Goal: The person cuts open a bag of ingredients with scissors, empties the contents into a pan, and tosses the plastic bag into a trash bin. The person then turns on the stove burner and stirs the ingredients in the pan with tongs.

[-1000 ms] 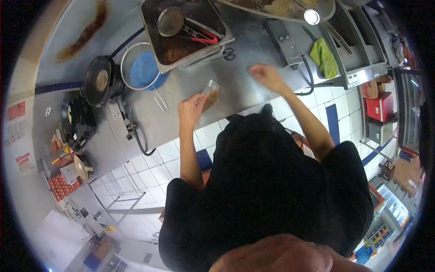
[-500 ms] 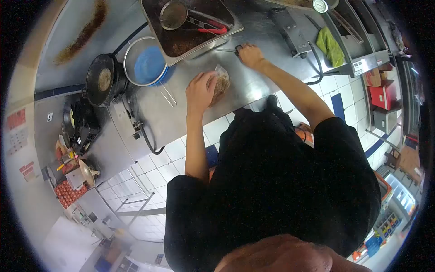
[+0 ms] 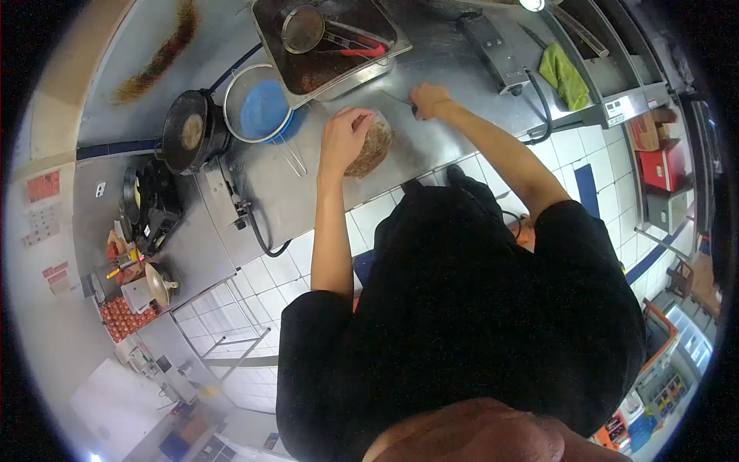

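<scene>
On the steel counter (image 3: 308, 204) lies a clear plastic bag (image 3: 372, 148) with brown, crumbly-looking contents. My left hand (image 3: 345, 137) is closed on the bag's upper end, fingers pinched together. To the right, my right hand (image 3: 429, 101) is wrapped round the dark handle of a knife. The thin knife blade (image 3: 396, 98) points left toward the bag, apart from it and low over the counter.
A deep metal tray (image 3: 339, 86) holding a strainer (image 3: 302, 29) and red-handled tongs (image 3: 362, 49) stands behind the bag. Left of it are a sieve over a blue bowl (image 3: 264, 110) and a black pan (image 3: 183, 132). A green cloth (image 3: 563, 77) lies at right.
My right hand has drawn the knife slightly closer to me, its blade now angled. My left hand has shifted up the bag to its top end, and more of the bag shows.
</scene>
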Demonstrator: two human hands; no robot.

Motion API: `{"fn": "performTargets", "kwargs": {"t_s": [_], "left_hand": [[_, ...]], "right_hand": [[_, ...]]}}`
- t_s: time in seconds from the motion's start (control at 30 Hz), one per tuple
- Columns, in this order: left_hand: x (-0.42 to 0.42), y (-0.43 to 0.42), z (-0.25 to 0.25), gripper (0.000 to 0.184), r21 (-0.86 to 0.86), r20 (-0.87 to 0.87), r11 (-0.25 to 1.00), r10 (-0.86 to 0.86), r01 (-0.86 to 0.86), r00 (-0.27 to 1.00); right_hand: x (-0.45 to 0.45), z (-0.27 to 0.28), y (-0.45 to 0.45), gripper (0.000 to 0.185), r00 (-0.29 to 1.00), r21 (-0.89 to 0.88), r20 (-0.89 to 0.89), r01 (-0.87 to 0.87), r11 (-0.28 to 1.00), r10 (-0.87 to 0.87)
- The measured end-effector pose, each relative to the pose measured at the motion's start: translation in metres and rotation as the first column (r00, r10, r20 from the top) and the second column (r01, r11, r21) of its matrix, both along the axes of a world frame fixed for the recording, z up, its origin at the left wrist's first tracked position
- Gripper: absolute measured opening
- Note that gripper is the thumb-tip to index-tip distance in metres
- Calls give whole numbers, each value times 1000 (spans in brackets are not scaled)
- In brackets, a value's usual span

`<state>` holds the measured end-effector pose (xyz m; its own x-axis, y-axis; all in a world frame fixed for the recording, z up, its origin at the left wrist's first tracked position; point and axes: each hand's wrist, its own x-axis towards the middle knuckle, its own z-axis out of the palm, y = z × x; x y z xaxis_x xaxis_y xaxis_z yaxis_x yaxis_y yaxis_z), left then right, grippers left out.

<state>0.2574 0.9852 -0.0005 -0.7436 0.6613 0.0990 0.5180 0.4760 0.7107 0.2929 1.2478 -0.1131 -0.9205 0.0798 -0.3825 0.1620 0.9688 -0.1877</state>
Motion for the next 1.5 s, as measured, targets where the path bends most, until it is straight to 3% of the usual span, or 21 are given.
{"fn": "performTargets", "kwargs": {"t_s": [0.1, 0.2, 0.3, 0.37, 0.5, 0.7, 0.83, 0.93, 1.0, 1.1, 1.2, 1.3, 1.4, 1.5], "left_hand": [[-2, 1, 8, 23, -18, 27, 1000, -18, 19, 999], [-7, 2, 8, 23, -38, 30, 998, -45, 46, 999], [-6, 4, 16, 23, -37, 10, 994, -99, 99, 995], [-4, 7, 25, 20, -44, 17, 990, -134, 135, 991], [3, 13, 37, 16, -108, 47, 975, -188, 193, 981], [6, 11, 32, 17, -90, 18, 972, -217, 218, 976], [9, 5, 28, 17, -56, 5, 983, -177, 177, 984], [14, 4, 35, 17, -165, 35, 972, -163, 167, 986], [10, 4, 32, 17, -189, -39, 966, -188, 177, 981], [11, 3, 29, 17, -151, -77, 974, -183, 170, 980], [14, 1, 32, 16, -142, -100, 975, -185, 170, 978], [16, -1, 32, 16, -100, -113, 978, -192, 181, 975], [17, 2, 32, 16, -65, -128, 981, -192, 185, 973], [18, 0, 34, 15, -65, -120, 985, -169, 162, 978]], "right_hand": [[20, -42, 48, 46, 986, -421, -107, -163, 892, 129], [48, 2, 76, 48, 985, -662, -29, -144, 736, 168], [64, 83, 72, 47, 967, -418, -111, -255, 872, 230], [63, 109, 65, 46, 938, -336, -217, -332, 881, 270], [44, 111, 46, 50, 839, -252, -354, -510, 822, 413], [32, 134, 14, 43, 739, -180, -395, -645, 743, 546], [24, 136, 11, 35, 740, -192, -363, -654, 732, 566], [25, 137, 7, 33, 721, -194, -388, -673, 714, 574], [22, 133, 6, 32, 705, -187, -402, -688, 701, 584], [20, 126, 3, 33, 652, -83, -460, -707, 702, 603], [27, 122, 1, 34, 608, -103, -555, -728, 678, 568], [25, 137, 1, 38, 751, -266, -357, -652, 710, 556], [34, 153, -9, 41, 811, -274, -327, -573, 772, 486], [28, 146, -12, 47, 796, -200, -309, -590, 782, 521]]}}
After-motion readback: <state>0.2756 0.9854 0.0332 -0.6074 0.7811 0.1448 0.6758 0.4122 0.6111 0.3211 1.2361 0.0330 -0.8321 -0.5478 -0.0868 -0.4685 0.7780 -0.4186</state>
